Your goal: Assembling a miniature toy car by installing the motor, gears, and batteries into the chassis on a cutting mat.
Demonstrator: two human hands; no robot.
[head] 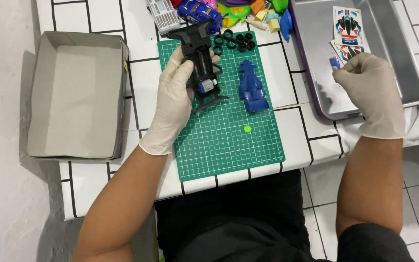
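**Clerk:** Head view, item one: left hand [173,99], gloved, fingers wrapped round a black toy-car chassis [201,65]. It is lifted just over the green cutting mat [229,140], with a small silver-and-blue motor [207,86] seated near its lower end.

**Checker:** Orientation of the chassis?

**Clerk:** Long axis runs away from the person, slightly tilted, wide end farthest off. Item two: right hand [372,92], gloved, fingers pinched shut on a small blue part [334,62] (too small to identify further). It is held over the near corner of the grey metal tray [408,73], well apart from the chassis and to its right.

**Checker:** Which hand is nearer the chassis?

**Clerk:** The left; it already has it. The blue part lies off to the chassis's right, across the mat.

**Checker:** Between them?

**Clerk:** Item three: a blue car body shell [252,87], lying on the mat just right of the chassis, long axis roughly parallel to it. Item four: black tyres [236,41], clustered at the mat's far edge. Item five: a small green dot-like piece [247,129], mid-mat.

**Checker:** Remainder?

**Clerk:** Sticker sheets [347,31] in the tray; an open grey cardboard box [76,94] on the counter [297,136] at left.
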